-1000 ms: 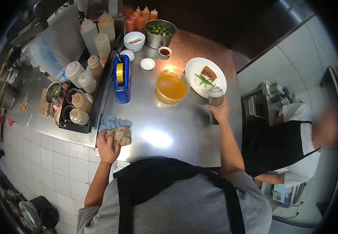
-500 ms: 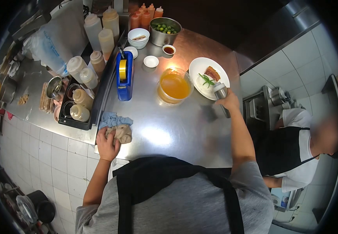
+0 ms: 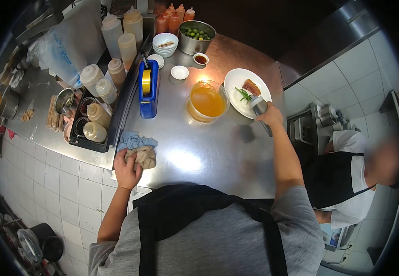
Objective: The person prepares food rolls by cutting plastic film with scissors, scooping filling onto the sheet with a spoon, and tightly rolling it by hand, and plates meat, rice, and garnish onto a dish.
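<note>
My left hand is at the near left corner of the steel counter, its fingers curled on the edge of a crumpled beige cloth. A blue cloth lies just beyond, against the beige one. In my right hand is a grey cylindrical tool with a paler end; I cannot make out its exact kind. That pale end hangs over the near right rim of a white plate. On the plate are a browned piece of meat, green strips and white food, perhaps rice.
A clear tub of orange liquid stands left of the plate. Beyond are a sauce dish and a pot of green fruit. A blue tape dispenser and squeeze bottles line the left. A person stands at right.
My right hand has tilted the grey tool slightly, its pale end shifting a little over the plate. My left hand keeps its place on the cloth. The view shifts very slightly.
</note>
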`<state>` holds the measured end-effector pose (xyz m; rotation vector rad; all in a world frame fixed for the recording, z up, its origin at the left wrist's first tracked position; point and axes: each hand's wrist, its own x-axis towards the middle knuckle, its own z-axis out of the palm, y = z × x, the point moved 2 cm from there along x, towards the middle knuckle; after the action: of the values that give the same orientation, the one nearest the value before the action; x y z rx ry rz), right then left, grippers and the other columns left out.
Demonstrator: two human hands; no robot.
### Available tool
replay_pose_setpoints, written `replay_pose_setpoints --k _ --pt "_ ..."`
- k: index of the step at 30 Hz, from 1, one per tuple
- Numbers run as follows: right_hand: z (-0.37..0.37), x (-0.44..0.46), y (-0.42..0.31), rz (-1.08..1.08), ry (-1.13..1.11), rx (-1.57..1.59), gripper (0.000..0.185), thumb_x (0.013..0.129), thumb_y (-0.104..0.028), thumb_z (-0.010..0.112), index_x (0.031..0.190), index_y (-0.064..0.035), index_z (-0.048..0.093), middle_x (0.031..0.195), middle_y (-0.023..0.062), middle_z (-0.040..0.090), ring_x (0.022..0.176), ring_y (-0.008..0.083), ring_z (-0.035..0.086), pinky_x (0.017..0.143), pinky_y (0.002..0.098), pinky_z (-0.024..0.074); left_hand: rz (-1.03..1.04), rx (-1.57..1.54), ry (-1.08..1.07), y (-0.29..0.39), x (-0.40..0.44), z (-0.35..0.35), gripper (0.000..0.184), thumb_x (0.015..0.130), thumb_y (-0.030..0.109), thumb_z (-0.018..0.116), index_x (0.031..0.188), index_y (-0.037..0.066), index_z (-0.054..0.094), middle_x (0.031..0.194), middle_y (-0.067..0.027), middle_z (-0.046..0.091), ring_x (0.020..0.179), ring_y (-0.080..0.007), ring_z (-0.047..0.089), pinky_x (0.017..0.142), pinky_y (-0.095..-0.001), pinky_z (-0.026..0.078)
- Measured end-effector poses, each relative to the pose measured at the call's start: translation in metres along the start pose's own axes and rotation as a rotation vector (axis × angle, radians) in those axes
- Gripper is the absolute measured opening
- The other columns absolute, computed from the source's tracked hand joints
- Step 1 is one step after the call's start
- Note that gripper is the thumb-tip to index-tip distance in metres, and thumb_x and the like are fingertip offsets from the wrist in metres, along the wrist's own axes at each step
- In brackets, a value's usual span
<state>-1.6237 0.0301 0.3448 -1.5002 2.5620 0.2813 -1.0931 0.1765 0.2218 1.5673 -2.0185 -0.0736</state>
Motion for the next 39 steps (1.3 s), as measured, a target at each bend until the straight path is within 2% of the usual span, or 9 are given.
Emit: replay_pose_setpoints --k 6,14,19,23,29,31,34,36,39 --pt "-0.003 0.004 -0.001 0.014 0.002 0.040 0.081 0.052 -0.031 0.085 0.122 -0.0091 0.050 0.117 0.0149 0.062 0.110 0.0293 0.060 0.087 0.0401 0.0508 0.002 -0.007 0.007 0.000 0.000 0.000 0.040 0.071 0.020 0.066 0.109 0.012 0.060 0.125 -0.0176 0.046 0.116 -0.0386 0.044 0.096 -0.0487 0.036" --pt "0.008 0.015 0.005 -0.299 0.165 1.093 0.074 0.056 -0.016 0.084 0.120 -0.0032 0.050 0.107 0.0131 0.062 0.093 0.0240 0.063 0.083 0.0338 0.0506 -0.015 -0.043 0.006 -0.001 -0.001 -0.001 0.042 0.069 0.020 0.068 0.110 0.013 0.061 0.125 -0.0168 0.047 0.117 -0.0375 0.044 0.095 -0.0475 0.037" --pt "-0.077 -0.029 -0.115 -0.516 0.141 1.676 0.051 0.079 -0.011 0.073 0.123 -0.0041 0.048 0.107 0.0089 0.060 0.094 0.0174 0.061 0.081 0.0328 0.0513 -0.024 -0.043 -0.009 -0.002 -0.001 -0.003 0.042 0.069 0.022 0.069 0.109 0.014 0.061 0.124 -0.0158 0.047 0.118 -0.0364 0.044 0.094 -0.0467 0.037" --pt "-0.120 -0.045 -0.239 -0.856 -0.055 2.088 0.048 0.080 -0.009 0.072 0.123 -0.0062 0.049 0.107 0.0060 0.060 0.098 0.0163 0.059 0.086 0.0304 0.0486 -0.036 -0.081 -0.010 -0.003 -0.001 -0.004 0.039 0.069 0.021 0.070 0.107 0.014 0.062 0.125 -0.0158 0.047 0.118 -0.0368 0.044 0.093 -0.0469 0.038" --pt "-0.148 -0.090 -0.420 -1.174 0.199 1.704 0.070 0.061 -0.020 0.087 0.119 -0.0023 0.051 0.109 0.0078 0.060 0.100 0.0199 0.058 0.091 0.0335 0.0459 -0.030 -0.100 -0.010 -0.006 -0.003 -0.003 0.041 0.069 0.020 0.071 0.109 0.013 0.062 0.125 -0.0170 0.048 0.117 -0.0381 0.045 0.093 -0.0470 0.040" --pt "-0.123 -0.068 -0.478 -1.178 0.433 1.526 0.079 0.054 -0.019 0.089 0.120 -0.0042 0.048 0.112 0.0098 0.060 0.104 0.0223 0.058 0.092 0.0347 0.0455 -0.019 -0.103 0.004 -0.008 -0.004 0.000 0.042 0.069 0.020 0.071 0.110 0.013 0.063 0.124 -0.0173 0.048 0.117 -0.0380 0.046 0.092 -0.0463 0.040" --pt "-0.108 -0.072 -0.514 -1.271 0.281 1.430 0.086 0.049 -0.022 0.088 0.122 -0.0096 0.046 0.110 0.0126 0.061 0.105 0.0277 0.059 0.092 0.0355 0.0459 0.005 -0.125 0.015 -0.007 -0.001 -0.004 0.044 0.068 0.019 0.072 0.110 0.012 0.062 0.121 -0.0184 0.049 0.114 -0.0375 0.048 0.090 -0.0470 0.041" --pt "-0.093 -0.058 -0.534 -1.149 0.017 1.088 0.086 0.046 -0.022 0.090 0.121 -0.0042 0.052 0.106 0.0121 0.064 0.101 0.0237 0.061 0.090 0.0306 0.0463 0.009 -0.123 -0.002 -0.008 -0.002 -0.004 0.045 0.069 0.021 0.072 0.112 0.014 0.061 0.122 -0.0167 0.049 0.114 -0.0373 0.047 0.090 -0.0456 0.042" --pt "-0.095 -0.063 -0.543 -1.103 0.017 0.585 0.075 0.048 -0.023 0.088 0.114 -0.0039 0.058 0.100 0.0101 0.066 0.094 0.0238 0.063 0.085 0.0323 0.0486 0.028 -0.113 -0.008 -0.012 -0.001 -0.002 0.046 0.069 0.022 0.073 0.113 0.016 0.061 0.123 -0.0161 0.049 0.114 -0.0369 0.047 0.090 -0.0450 0.042"
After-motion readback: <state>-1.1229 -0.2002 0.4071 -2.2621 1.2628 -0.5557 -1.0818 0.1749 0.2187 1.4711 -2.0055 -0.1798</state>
